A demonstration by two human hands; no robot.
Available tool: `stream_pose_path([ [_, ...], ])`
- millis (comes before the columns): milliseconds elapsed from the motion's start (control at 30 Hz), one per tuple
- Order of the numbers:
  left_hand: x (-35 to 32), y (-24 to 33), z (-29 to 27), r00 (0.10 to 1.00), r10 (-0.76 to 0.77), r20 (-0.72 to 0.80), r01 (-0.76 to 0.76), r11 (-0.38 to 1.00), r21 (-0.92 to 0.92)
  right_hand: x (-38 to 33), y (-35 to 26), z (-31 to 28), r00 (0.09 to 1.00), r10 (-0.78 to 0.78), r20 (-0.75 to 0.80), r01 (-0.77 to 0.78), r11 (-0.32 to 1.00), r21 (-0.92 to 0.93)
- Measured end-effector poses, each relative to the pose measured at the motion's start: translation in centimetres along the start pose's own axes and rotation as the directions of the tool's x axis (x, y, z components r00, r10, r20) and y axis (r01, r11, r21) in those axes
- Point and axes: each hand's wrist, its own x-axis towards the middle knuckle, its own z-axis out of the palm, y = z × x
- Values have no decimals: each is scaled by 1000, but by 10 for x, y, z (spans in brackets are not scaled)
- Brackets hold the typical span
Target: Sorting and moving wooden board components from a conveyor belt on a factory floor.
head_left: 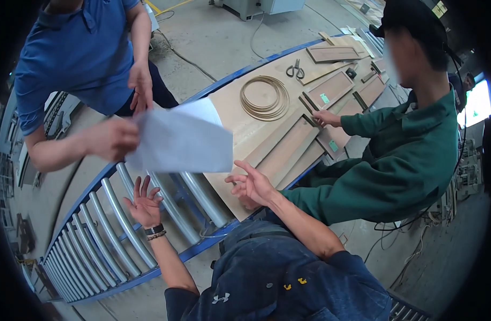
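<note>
My left hand (144, 207) is raised palm up over the roller conveyor, fingers spread, with nothing in it. It wears a dark wristband and a beaded bracelet. My right hand (254, 185) is held above the near edge of the wooden board (227, 99), fingers apart and empty. Between and beyond my hands hang white paper sheets (184, 142), blurred, held by a co-worker's hand (114, 140). The paper's lower right corner comes close to my right fingertips; I cannot tell whether they touch.
Rollers (117, 206) in a blue frame run left. On the board lie a wire coil (265, 98), scissors (295, 69) and several framed wooden panels (285, 147). At right, a person in a green jacket (384, 171) touches a panel; a person in blue (77, 53) stands opposite.
</note>
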Motion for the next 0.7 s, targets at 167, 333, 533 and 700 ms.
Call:
stream_pose_path([
  [167,0,-7,-16,1000,-7,25,10,988,-152,-14,12,-5,993,72,-89,-79,994,-80],
  [333,-10,-28,-12,999,-39,-19,35,978,-207,-23,25,-13,981,109,-163,-133,980,-146],
  [533,-19,-58,-7,994,-104,-41,93,975,-201,-25,29,-7,977,106,-186,-145,966,-215],
  [700,-27,-88,-21,976,-186,-111,179,982,-66,-32,40,-4,967,120,-223,-179,947,-267],
])
